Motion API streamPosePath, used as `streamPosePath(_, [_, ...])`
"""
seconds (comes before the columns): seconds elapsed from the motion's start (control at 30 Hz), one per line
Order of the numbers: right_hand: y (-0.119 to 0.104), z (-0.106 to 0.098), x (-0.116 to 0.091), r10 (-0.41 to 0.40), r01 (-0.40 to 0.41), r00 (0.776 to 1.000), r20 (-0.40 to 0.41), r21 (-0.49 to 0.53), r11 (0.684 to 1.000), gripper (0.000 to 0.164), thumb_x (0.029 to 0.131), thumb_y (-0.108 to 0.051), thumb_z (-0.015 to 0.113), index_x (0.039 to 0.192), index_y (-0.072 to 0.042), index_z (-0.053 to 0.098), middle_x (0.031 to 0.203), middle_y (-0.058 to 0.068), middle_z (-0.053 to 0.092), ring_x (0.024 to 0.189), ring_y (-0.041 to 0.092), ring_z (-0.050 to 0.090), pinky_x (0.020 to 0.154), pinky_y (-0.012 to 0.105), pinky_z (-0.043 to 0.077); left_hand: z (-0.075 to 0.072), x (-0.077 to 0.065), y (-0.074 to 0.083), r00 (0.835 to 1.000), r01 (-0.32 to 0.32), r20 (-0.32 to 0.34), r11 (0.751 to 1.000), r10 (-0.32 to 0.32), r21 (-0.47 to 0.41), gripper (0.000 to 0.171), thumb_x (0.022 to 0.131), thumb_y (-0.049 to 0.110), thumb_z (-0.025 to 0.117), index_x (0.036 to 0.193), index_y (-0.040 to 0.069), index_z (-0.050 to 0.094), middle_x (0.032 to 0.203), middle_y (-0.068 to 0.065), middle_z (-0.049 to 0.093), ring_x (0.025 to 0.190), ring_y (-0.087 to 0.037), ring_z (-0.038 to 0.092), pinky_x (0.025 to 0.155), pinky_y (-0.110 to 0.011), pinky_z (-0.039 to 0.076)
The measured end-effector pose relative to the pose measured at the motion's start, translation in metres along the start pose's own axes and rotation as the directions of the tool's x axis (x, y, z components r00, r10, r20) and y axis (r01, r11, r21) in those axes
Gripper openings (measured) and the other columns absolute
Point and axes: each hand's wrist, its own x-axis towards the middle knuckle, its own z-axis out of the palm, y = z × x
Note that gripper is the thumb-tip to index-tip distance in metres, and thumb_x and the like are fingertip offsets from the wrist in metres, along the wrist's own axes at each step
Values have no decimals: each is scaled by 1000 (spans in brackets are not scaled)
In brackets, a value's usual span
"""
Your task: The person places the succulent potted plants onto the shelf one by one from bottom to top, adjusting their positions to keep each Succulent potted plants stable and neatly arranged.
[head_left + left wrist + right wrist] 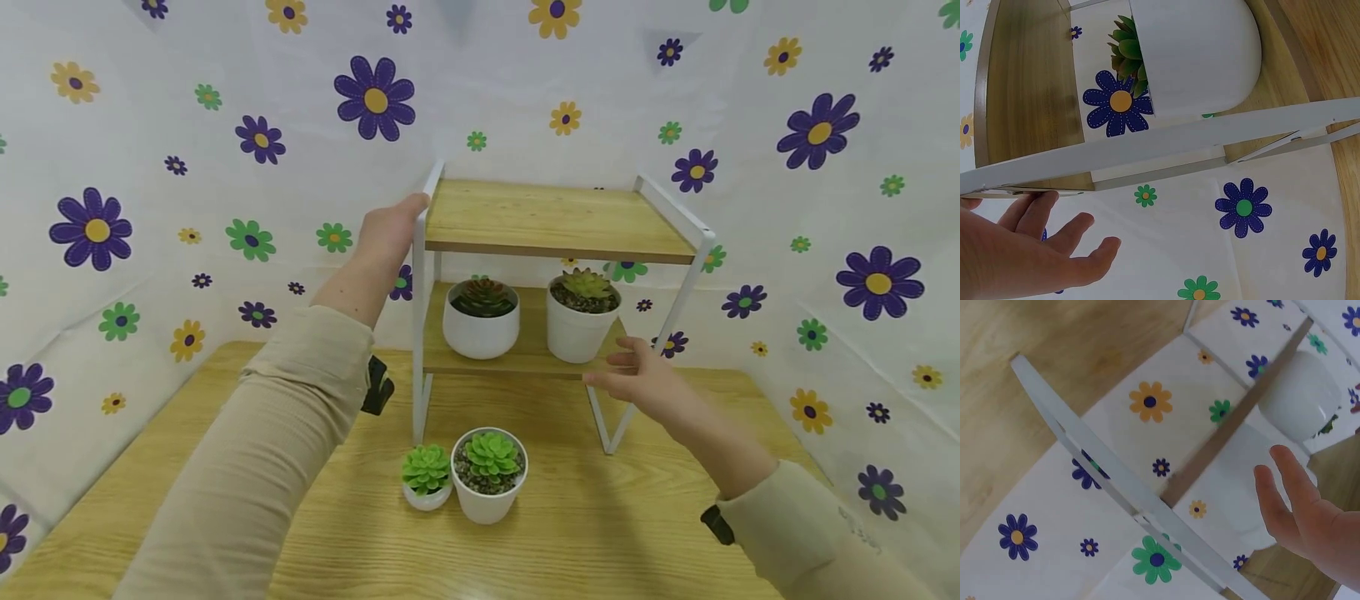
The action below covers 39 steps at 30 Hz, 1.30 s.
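My left hand [387,233] grips the upper left side of a two-tier plant shelf [558,218] with a white metal frame and wooden boards. Its lower fingers spread loosely along the outside of the frame in the left wrist view. On the lower board stand a rounded white pot [482,327] holding a dark red-green succulent and a tapered white pot [581,329] with a pale green one. My right hand [637,375], fingers extended and nothing held, is beside the tapered pot, in front of the frame's right leg.
In front of the shelf, on the wooden table [360,533], a small potted green succulent [426,475] stands next to a larger potted green succulent [487,479]. A flower-printed white sheet [480,75] hangs behind and at both sides.
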Motion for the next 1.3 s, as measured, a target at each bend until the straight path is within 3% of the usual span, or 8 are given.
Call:
streamPosePath(0.3, [40, 36, -4, -27, 29, 1000, 14, -112, 993, 89, 82, -37, 69, 144, 4, 19, 143, 28, 35, 132, 44, 33, 107, 54, 34, 0, 3, -3, 1000, 13, 6, 1000, -13, -11, 68, 92, 52, 39, 147, 14, 29, 152, -3, 30, 139, -22, 29, 115, -43, 25])
streamPosePath(0.6, [71, 69, 3, -118, 120, 984, 133, -8, 993, 97, 76, -26, 77, 144, 7, 16, 144, 33, 28, 135, 49, 24, 111, 57, 25, -1, 4, -3, 1000, 12, 2, 1000, -12, -4, 67, 92, 52, 38, 146, 14, 30, 152, -2, 30, 139, -22, 29, 115, -43, 25])
streamPosePath(0.87, [79, 100, 9, -201, 198, 944, 261, 41, 979, 113, 72, -32, 80, 146, 7, 3, 147, 36, 17, 136, 52, 18, 110, 59, 23, -2, 2, -2, 1000, 22, -8, 1000, -22, -13, 69, 92, 53, 39, 147, 14, 28, 152, -2, 30, 139, -21, 29, 115, -43, 26])
streamPosePath(1.0, [79, 113, 15, -240, 234, 931, 277, 55, 971, 116, 71, -30, 81, 145, 9, 1, 146, 36, 19, 135, 52, 19, 109, 62, 23, -2, 2, -2, 999, 33, -9, 999, -33, -17, 69, 92, 54, 39, 147, 14, 28, 153, -2, 30, 139, -21, 29, 115, -44, 26])
streamPosePath(1.3, [82, 129, 25, -215, 195, 946, 245, 103, 975, 116, 71, -26, 82, 146, 7, 0, 148, 32, 21, 135, 49, 25, 109, 59, 27, -1, 1, 1, 999, 32, 0, 999, -32, -6, 68, 92, 54, 38, 147, 15, 27, 151, -2, 31, 138, -21, 30, 115, -43, 27])
